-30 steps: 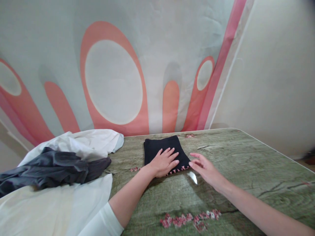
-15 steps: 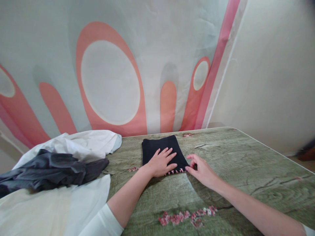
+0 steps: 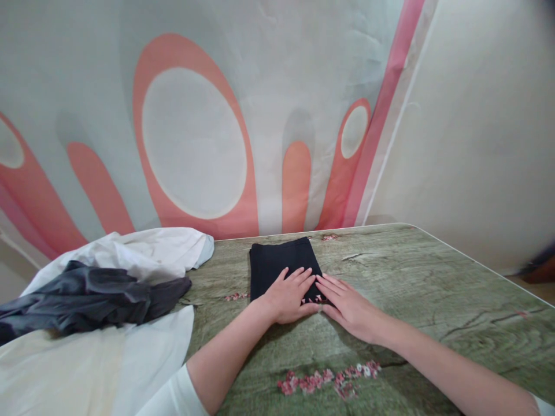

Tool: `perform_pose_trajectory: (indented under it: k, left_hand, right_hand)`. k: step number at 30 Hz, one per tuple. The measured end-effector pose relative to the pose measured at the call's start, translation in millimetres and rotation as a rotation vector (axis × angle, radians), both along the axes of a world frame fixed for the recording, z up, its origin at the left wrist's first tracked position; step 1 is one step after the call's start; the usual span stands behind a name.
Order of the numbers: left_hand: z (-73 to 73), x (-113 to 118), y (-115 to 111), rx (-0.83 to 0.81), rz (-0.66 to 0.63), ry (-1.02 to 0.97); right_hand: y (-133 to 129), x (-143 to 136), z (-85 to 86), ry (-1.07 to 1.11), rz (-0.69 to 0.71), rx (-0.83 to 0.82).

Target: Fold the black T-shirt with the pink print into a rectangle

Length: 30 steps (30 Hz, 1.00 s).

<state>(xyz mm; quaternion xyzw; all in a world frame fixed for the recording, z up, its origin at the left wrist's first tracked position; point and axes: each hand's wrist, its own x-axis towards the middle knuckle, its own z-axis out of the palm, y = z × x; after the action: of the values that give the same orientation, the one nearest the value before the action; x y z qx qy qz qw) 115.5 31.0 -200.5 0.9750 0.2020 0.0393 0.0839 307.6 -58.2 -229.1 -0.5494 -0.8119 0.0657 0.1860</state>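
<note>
A black folded garment (image 3: 280,260) lies flat on the table, with pink lettering or print partly showing along its near edge. Its exact kind I cannot tell. My left hand (image 3: 289,297) rests flat on the garment's near part, fingers stretched out. Against the near right corner lies my right hand (image 3: 349,306), also flat with fingers extended, its fingertips almost meeting those of the left. Both hands cover some of the near edge and the print. Neither hand grips anything.
On the left lie a crumpled white cloth (image 3: 160,248), a dark grey garment (image 3: 99,294) and a cream-and-white cloth (image 3: 108,364). The wood-patterned tabletop (image 3: 433,289) carries printed pink flowers. Behind it hangs a patterned wall covering (image 3: 269,86).
My right hand has gone from a loose pinch at the garment's right corner to lying flat there, nearer the left hand. My left hand has slid slightly toward me and right.
</note>
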Motion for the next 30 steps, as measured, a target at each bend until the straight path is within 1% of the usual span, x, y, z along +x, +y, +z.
perform_pose_trajectory:
  k: [3,7,10,15,18,21,26,30]
  left_hand:
    - [0.4,-2,6,-0.03,-0.016,0.007]
    - [5.2,-8,18,-0.132,-0.056,0.024]
    - [4.6,-12,27,-0.153,-0.031,0.008]
    - [-3.1,-16,38,-0.029,0.086,-0.033]
    - [-6.8,-20,44,-0.001,0.139,-0.017]
    - [-11.5,-26,53,0.013,0.221,-0.018]
    - [-24.6,-45,79,0.064,0.437,-0.058]
    - [-33.9,-63,102,0.097,0.601,-0.152]
  right_hand:
    - [-8,-4,3.7,-0.077,-0.001,-0.005]
    - [-20,-12,7.6,-0.116,0.002,-0.028]
    - [-28,-19,8.1,-0.111,0.023,-0.035]
    - [-34,-26,7.8,-0.082,0.032,-0.011]
    - [-32,-25,8.9,-0.081,0.028,-0.01]
    - [-28,-20,10.6,-0.085,0.029,-0.011]
    - [-24,-15,11.4,-0.115,0.035,-0.019]
    - [-25,-17,11.2,-0.123,0.035,-0.012]
